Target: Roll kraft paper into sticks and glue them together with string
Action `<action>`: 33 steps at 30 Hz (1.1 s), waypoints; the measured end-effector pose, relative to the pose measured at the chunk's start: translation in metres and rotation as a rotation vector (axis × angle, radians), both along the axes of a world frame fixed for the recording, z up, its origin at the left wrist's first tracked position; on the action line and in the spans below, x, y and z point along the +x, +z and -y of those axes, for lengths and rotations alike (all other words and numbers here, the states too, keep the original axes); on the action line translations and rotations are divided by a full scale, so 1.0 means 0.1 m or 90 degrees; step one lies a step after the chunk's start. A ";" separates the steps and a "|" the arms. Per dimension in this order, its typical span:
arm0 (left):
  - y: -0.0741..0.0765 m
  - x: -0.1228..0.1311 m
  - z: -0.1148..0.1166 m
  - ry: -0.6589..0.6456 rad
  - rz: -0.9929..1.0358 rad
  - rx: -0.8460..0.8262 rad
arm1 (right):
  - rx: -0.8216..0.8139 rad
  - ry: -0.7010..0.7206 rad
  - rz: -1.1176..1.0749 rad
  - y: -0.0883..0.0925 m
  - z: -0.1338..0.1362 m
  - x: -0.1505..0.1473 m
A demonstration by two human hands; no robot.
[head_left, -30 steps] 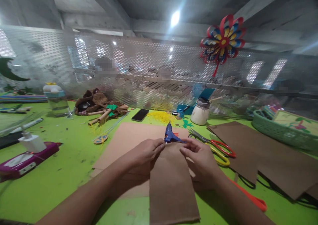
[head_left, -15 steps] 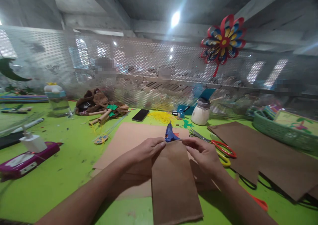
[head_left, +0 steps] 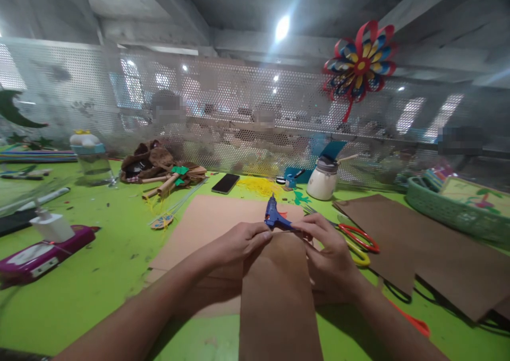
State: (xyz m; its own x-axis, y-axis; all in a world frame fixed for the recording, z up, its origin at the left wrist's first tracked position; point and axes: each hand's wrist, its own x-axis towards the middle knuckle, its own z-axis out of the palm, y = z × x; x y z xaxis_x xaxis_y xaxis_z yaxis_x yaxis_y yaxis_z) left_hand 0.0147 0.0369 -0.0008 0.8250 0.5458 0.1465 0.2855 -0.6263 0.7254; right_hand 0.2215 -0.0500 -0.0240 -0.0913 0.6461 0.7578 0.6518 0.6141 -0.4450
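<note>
A folded piece of brown kraft paper [head_left: 277, 297] stretches from between my hands toward me, its near end out of view. My left hand [head_left: 245, 244] is closed on the upper left corner, thumb on top. At the upper right corner my right hand [head_left: 332, 249] pinches the paper, with some fingers hidden behind the edge. Just beyond the paper's far edge lies a blue hot glue gun [head_left: 274, 216], its nozzle pointing away from me. Light tan paper sheets [head_left: 199, 228] lie beneath. Scissors with red and yellow handles [head_left: 360, 238] rest beside my right hand.
Brown paper bags [head_left: 434, 260] with black handles and a green basket [head_left: 458, 212] are on the right. A white jar [head_left: 322, 180], a phone [head_left: 225, 183] and yellow shreds [head_left: 257, 185] stand along the back. A purple power strip [head_left: 48, 254] lies left on the green table [head_left: 119, 265].
The brown paper's near end has tilted up toward me, and its lower edge has left the view. My right hand's fingers have shifted slightly around the upper right corner.
</note>
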 end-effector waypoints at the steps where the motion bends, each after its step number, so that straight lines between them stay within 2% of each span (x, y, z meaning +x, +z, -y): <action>1: -0.01 0.00 -0.01 0.002 0.001 0.005 | 0.021 -0.003 0.016 0.01 0.01 -0.01; 5: -0.06 0.01 -0.04 0.003 -0.001 0.014 | 0.090 -0.009 0.106 0.01 0.02 0.00; 10: -0.06 0.00 -0.04 0.024 -0.004 0.050 | 0.125 -0.026 0.126 -0.02 -0.01 0.03; 16: -0.02 0.00 -0.01 0.052 -0.017 0.094 | 0.130 -0.035 0.151 -0.05 -0.03 0.06; 24: -0.03 0.00 -0.03 0.045 0.003 0.066 | 0.101 -0.019 0.159 0.00 0.00 0.01; 33: -0.03 0.01 -0.02 0.059 0.013 0.073 | 0.072 0.012 0.084 0.03 0.02 -0.01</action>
State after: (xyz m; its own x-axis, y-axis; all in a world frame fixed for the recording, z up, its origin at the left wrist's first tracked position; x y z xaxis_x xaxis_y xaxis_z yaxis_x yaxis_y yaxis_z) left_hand 0.0158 0.0392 -0.0040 0.7684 0.5978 0.2285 0.3313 -0.6771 0.6571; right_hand 0.2209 -0.0519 -0.0207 -0.2065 0.5547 0.8060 0.6883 0.6678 -0.2833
